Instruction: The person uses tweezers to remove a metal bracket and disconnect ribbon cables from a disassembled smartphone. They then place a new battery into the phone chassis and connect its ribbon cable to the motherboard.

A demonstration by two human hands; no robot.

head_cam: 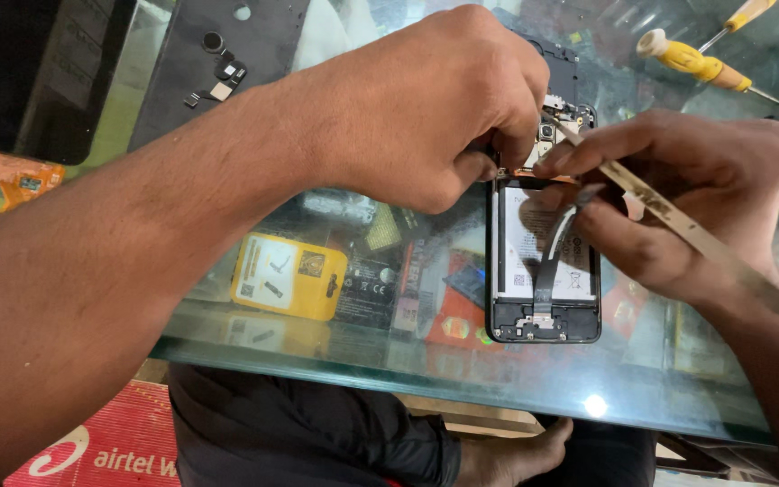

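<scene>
On the glass desk (227, 361) lies the open phone (545, 280), its long side running away from the person, and the left hand (426, 108) pinches its top edge while the right hand (687, 194), just beside, holds a thin flat stick (678, 221) pointing there.

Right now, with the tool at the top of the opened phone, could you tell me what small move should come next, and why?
Probably a gentle lift of the tool tip. The right hand rests that tip by the camera at the top of the phone, and the left hand pinches a part right beside it, steadying the spot.
</scene>
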